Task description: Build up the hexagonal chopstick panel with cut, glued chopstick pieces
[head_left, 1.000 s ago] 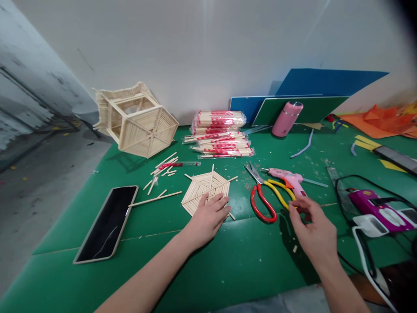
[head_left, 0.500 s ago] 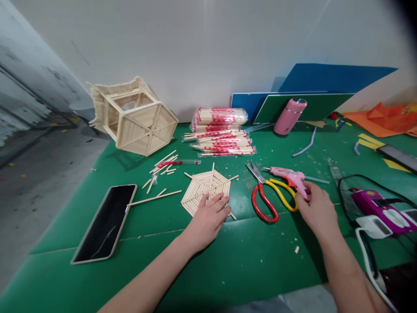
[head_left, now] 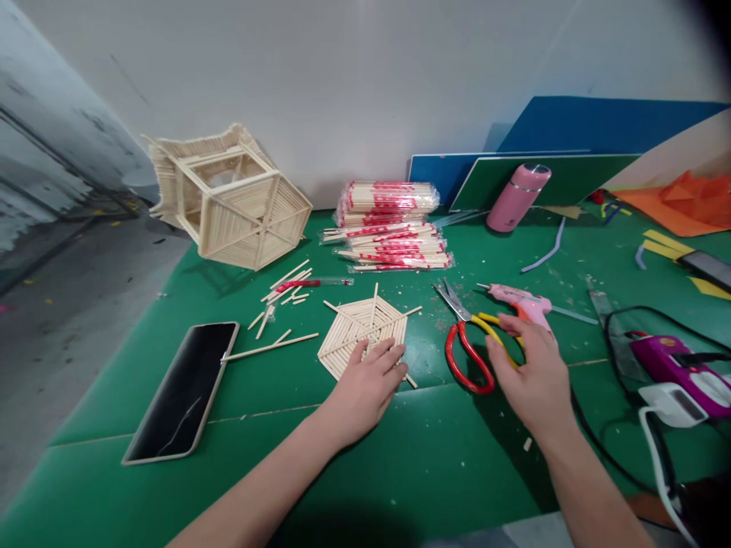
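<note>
My left hand (head_left: 368, 392) lies flat with fingers spread on a hexagonal panel of wooden sticks (head_left: 346, 331), whose stick ends jut past the edges. My right hand (head_left: 534, 384) is above the scissors (head_left: 460, 307), thumb and fingers apart around the yellow handle; whether it touches the handle I cannot tell. The red handle lies to the left of that hand. Just behind the fingers rests a pink hot glue gun (head_left: 508, 295), its grip partly hidden by them. Loose cut sticks (head_left: 288, 288) lie left of the panel.
A phone (head_left: 181, 392) lies at left, a stick touching it. Behind stand a wooden-stick frame (head_left: 251, 221), wrapped chopsticks (head_left: 394, 199) and a pink bottle (head_left: 518, 199) before coloured boards (head_left: 571, 180). At right are a purple power strip (head_left: 668, 361) and cables.
My right hand has let go of the glue gun and moved left and a little nearer, over the scissors' yellow handle. My left hand stays on the panel. The view has shifted slightly.
</note>
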Demonstrator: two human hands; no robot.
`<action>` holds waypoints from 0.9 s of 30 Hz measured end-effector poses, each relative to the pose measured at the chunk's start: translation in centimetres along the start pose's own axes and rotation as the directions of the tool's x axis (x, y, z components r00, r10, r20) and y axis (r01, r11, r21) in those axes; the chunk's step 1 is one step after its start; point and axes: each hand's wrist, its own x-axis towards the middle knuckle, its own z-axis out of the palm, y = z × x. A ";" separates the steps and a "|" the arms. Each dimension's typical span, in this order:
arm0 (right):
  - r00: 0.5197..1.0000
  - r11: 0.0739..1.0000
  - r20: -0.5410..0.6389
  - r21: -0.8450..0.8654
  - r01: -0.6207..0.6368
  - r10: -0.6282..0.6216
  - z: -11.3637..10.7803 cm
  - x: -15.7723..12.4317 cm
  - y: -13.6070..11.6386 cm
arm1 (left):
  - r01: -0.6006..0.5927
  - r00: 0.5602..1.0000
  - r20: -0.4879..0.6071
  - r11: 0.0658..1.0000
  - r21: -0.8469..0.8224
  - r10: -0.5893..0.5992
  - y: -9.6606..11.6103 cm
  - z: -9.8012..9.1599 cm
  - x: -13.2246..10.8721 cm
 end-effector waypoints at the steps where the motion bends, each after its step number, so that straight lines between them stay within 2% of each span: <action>1: 1.000 0.999 0.016 0.041 0.014 -0.015 0.3 -0.1 -0.9 | 0.000 1.000 0.007 1.000 0.000 0.000 0.0 -0.1 0.0; 5: 0.988 0.984 0.133 0.170 0.052 -0.075 1.1 -1.0 -3.6 | 0.007 1.000 0.030 1.000 0.002 -0.007 0.1 -0.3 0.2; 11: 0.927 0.965 0.350 0.257 0.044 -0.135 2.3 -2.3 -5.9 | 0.018 0.999 0.032 0.999 -0.033 -0.017 -0.3 -1.0 -0.3; 14: 0.892 0.962 0.418 0.265 0.064 -0.174 2.9 -2.5 -6.4 | 0.123 0.986 -0.103 0.991 -0.051 -0.128 -0.7 -1.0 -2.1; 17: 0.854 0.964 0.475 0.247 0.102 -0.212 3.4 -2.6 -6.7 | 0.290 0.913 -0.268 0.951 -0.108 -0.309 -1.0 -0.5 -4.2; 20: 0.824 0.962 0.501 0.200 0.185 -0.262 3.7 -2.7 -7.0 | 0.350 0.883 -0.286 0.928 -0.128 -0.373 -0.9 0.1 -5.3; 24: 0.802 0.936 0.484 0.147 0.320 -0.350 4.1 -2.5 -7.1 | 0.314 0.909 -0.265 0.947 -0.073 -0.322 -0.5 0.4 -4.6; 27: 0.773 0.902 0.472 0.154 0.402 -0.425 4.4 -2.3 -6.9 | 0.338 0.910 -0.241 0.940 -0.042 -0.337 -0.1 0.7 -3.7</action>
